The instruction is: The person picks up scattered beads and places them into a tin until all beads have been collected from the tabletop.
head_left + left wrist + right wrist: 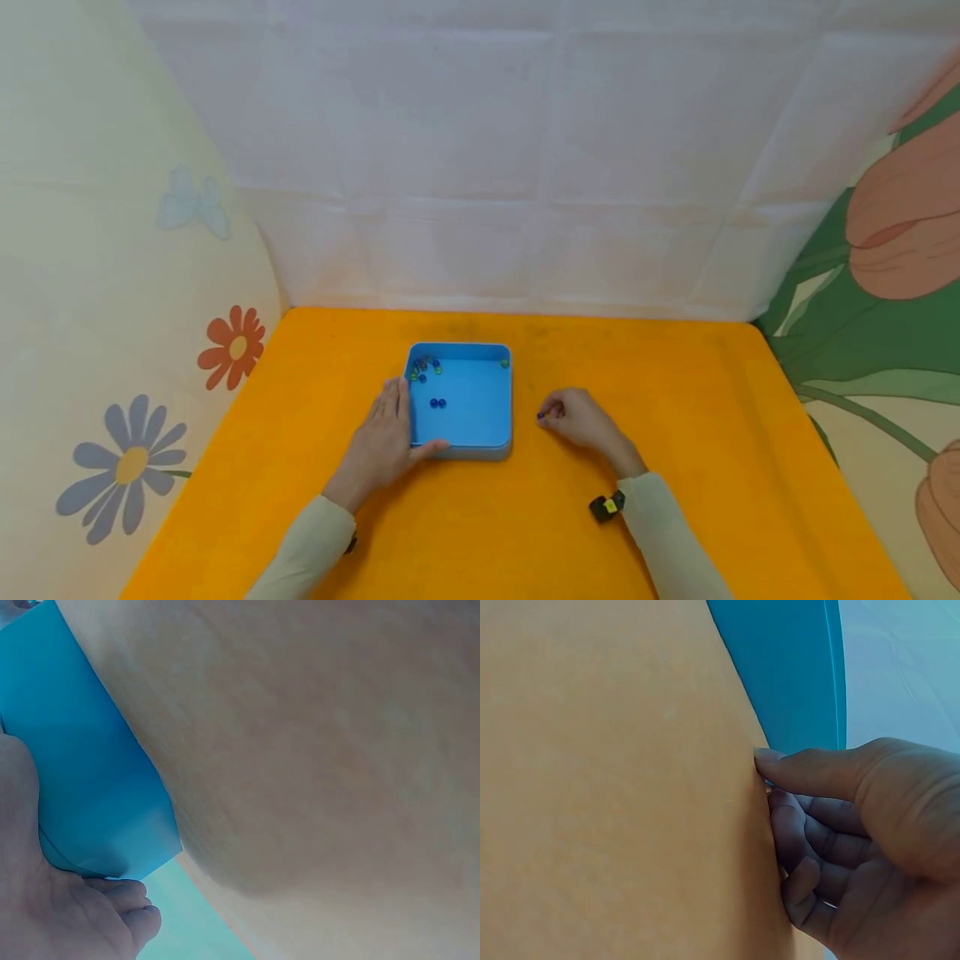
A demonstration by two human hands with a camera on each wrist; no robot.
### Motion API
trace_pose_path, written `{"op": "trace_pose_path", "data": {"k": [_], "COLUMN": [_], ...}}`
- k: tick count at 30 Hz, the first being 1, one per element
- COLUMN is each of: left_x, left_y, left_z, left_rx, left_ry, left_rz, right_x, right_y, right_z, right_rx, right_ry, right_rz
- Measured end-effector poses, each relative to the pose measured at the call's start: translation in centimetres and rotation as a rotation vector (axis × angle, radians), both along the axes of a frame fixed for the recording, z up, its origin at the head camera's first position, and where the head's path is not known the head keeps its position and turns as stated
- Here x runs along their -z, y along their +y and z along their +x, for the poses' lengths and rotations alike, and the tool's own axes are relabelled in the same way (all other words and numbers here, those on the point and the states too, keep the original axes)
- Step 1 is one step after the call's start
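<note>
A square blue box (pixel 468 417) stands on the orange table. Inside are several small marbles, dark blue and yellow-green; most gather in its back left corner. Two dark blue marbles (pixel 438 403) lie side by side left of its middle, and a greenish marble (pixel 505 363) is at the back right corner. My left hand (pixel 386 442) rests on the box, straight fingers along its left side and thumb at the front edge. To the right of the box, my right hand (pixel 577 421) pinches a dark blue marble (pixel 541 415) between thumb and finger, low over the table; the right wrist view barely shows it.
The orange tabletop (pixel 675 392) extends around the box on all sides. Behind it hangs a white cloth (pixel 480 167). Flower-printed cloths (pixel 112 292) hang at the left and right. A dark wrist device (pixel 606 507) is strapped at the right cuff.
</note>
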State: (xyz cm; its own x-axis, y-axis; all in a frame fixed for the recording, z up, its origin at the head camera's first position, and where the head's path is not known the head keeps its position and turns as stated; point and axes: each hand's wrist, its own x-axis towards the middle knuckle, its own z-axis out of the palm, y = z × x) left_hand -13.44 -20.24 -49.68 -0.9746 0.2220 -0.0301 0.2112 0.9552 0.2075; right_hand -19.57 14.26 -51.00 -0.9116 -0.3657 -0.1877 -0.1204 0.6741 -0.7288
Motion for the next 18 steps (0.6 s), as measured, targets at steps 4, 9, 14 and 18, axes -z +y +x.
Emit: {"op": "trace_pose_path", "data": {"k": [4,9,14,18], "left_x": [-0.03,0.00,0.04,-0.03], "left_y": [-0.04,-0.06,-0.03,-0.01], "left_z": [0.05,0.06,0.04,0.04], "left_rx": [0.003,0.003,0.004,0.002], "left_ry": [0.005,0.008,-0.001,0.003], "left_rz": [0.001,-0.005,-0.007,-0.006], "right_x": [0.08,0.14,0.16,-0.09], "right_y": [-0.06,-0.02,-0.02,-0.22], "right_z": [-0.05,-0.04,0.11,0.20], "right_rx": [0.002,-0.003,-0.012,-0.007], "right_ry": [-0.001,0.004,0.023,0.035], "right_rz": [0.000,-0.002,0.009,0.006]}}
